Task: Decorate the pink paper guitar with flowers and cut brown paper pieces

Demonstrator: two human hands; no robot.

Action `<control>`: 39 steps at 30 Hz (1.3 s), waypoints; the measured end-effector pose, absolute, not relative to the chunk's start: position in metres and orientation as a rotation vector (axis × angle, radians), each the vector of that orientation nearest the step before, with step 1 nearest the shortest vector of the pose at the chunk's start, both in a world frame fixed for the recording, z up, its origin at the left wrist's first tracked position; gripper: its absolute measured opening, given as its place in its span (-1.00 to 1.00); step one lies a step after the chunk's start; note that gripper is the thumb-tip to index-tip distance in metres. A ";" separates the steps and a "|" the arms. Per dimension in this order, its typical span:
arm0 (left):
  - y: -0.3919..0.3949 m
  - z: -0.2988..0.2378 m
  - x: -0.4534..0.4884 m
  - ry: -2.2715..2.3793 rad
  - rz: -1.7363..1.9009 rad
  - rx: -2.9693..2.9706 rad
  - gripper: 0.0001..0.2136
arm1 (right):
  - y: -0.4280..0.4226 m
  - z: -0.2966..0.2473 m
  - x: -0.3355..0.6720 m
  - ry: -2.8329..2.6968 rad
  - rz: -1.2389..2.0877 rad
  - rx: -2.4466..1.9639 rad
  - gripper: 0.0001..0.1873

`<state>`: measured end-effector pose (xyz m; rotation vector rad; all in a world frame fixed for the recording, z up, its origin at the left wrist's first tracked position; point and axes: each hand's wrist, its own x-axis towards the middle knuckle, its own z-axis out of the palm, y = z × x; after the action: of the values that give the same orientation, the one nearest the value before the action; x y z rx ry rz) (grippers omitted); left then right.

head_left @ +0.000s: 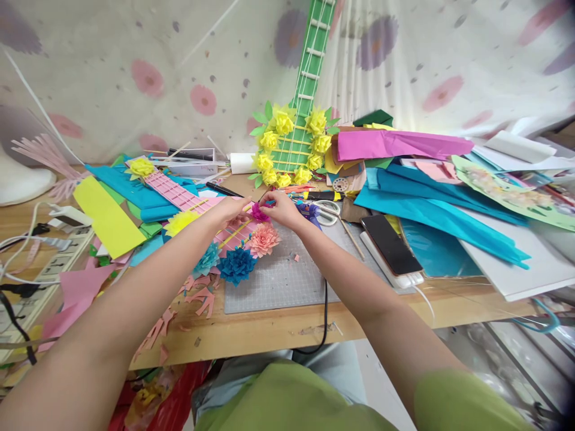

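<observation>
The bench's (269,340) front edge runs crosswise beneath both forearms, nearer the body than the hands. The widest room for moving is on the grey mat (287,293), between the forearms, where a pink scrap (296,258) lies; a black cord (326,311) crosses its near edge. Right of the right hand (284,209), scissors (331,211) and a purple glue gun (311,213) crowd close; farther right, a phone (392,244) and blue paper (440,218) bound the space. Beyond the hands stands a green guitar (306,106).

The pink guitar (167,187) lies under the left hand (230,212), its long axis slanting; the neck points away and left, the flowered body toward the mat. At the body's right edge, between the hands, is a magenta flower (259,213). The right fingertips pinch it narrowly; the left fingers are bent beside it, though whether they grip it I cannot tell. A coral flower (264,240) sits just nearer the body than the hands.
</observation>
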<state>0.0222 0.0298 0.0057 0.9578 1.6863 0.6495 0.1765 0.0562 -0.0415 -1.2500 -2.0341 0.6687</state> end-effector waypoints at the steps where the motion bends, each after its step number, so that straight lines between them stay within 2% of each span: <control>1: 0.029 0.006 0.024 1.687 0.650 0.955 -0.78 | 0.055 -0.040 0.178 -2.034 0.658 -1.247 -0.89; 12: 0.029 0.004 0.023 1.688 0.692 0.930 -0.83 | 0.039 -0.035 0.202 -1.926 0.576 -1.137 -0.95; 19: 0.027 0.005 0.026 1.700 0.658 0.925 -0.83 | 0.017 -0.020 0.249 -1.491 0.206 -1.050 -0.88; 22: 0.026 0.006 0.026 1.737 0.681 0.942 -0.84 | 0.017 -0.028 0.274 -1.247 0.148 -1.110 -0.90; 26: 0.024 0.012 0.017 1.686 0.785 1.014 -0.84 | 0.014 -0.056 0.294 -1.098 0.244 -1.238 -0.87; 30: 0.021 0.026 0.004 1.760 0.979 1.152 -0.85 | 0.006 -0.085 0.295 -1.237 0.367 -1.393 -0.64; 34: 0.024 0.029 -0.009 1.886 1.094 1.359 -0.80 | 0.007 -0.098 0.285 -1.608 0.311 -1.486 -0.41; 39: 0.026 0.018 -0.029 1.988 0.865 1.615 -0.93 | 0.010 -0.103 0.277 -1.768 0.192 -1.607 -0.50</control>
<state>-0.0287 0.0257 0.0178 1.6150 1.9878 0.8649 0.2770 0.0100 -0.1034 -1.6070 -1.7679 0.1921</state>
